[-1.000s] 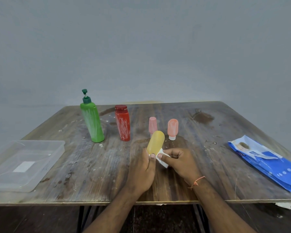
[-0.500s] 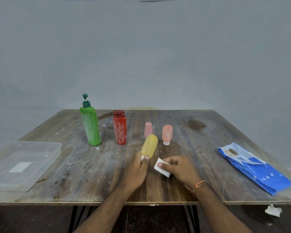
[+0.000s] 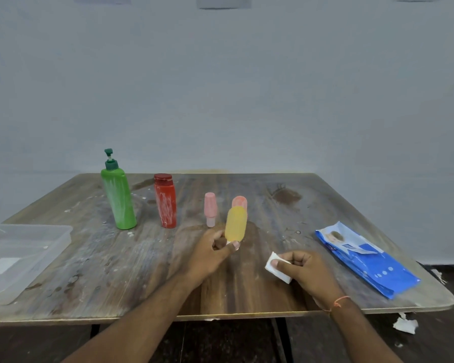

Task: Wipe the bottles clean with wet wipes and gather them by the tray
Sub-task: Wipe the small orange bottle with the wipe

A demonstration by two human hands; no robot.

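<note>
My left hand (image 3: 210, 254) pinches the lower end of a small yellow bottle (image 3: 236, 224) and holds it upright above the table. My right hand (image 3: 306, 271) holds a folded white wet wipe (image 3: 273, 265), apart from the bottle and to its right. Behind stand a green pump bottle (image 3: 118, 197), a red bottle (image 3: 165, 204) and a small pink bottle (image 3: 210, 212), the first two streaked with white. An orange-pink bottle (image 3: 239, 201) is partly hidden behind the yellow one. A clear plastic tray (image 3: 26, 258) sits at the table's left edge.
A blue pack of wet wipes (image 3: 364, 258) lies at the right of the worn wooden table (image 3: 116, 271). Scraps of white paper (image 3: 404, 324) lie on the floor at the right.
My right hand has drawn the wipe away from the yellow bottle to the right. My left hand has shifted right with the bottle, which stands more upright.
</note>
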